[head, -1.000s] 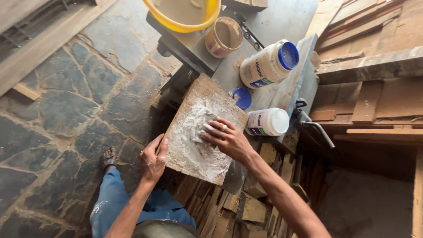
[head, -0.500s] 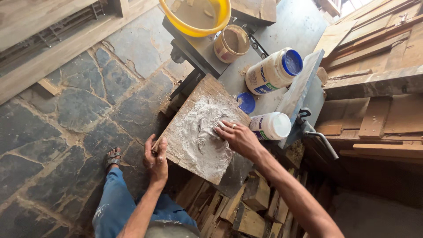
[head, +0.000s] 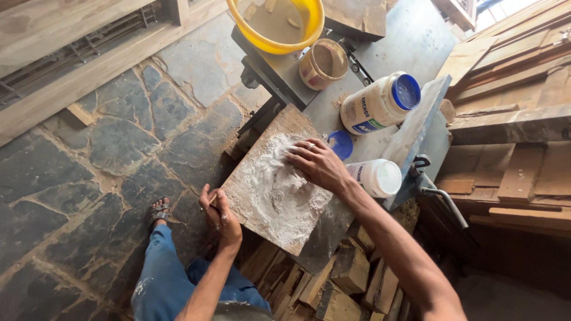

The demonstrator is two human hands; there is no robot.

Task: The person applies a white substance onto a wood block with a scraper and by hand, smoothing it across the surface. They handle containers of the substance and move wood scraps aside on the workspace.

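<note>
Paste (head: 279, 190), white and soft, is spread over the wooden board (head: 262, 205) overhanging the table (head: 410, 35). Your right hand (head: 315, 163) presses flat, fingers (head: 297, 153) together; your left hand (head: 221, 215) pinches the near edge. Judge it sticky, smearable; the stiff board grips best at bare edges.

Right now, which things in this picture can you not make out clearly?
- Right hand palm and whatever is under it: hidden by the hand itself, pressed on the white paste.
- Yellow basin: cut off by the top edge.
- Lower white jar: partly hidden by the right forearm.
- Left hand fingertips: curled round the wooden board edge.
- Wood scraps: in shadow under the metal table.
</note>
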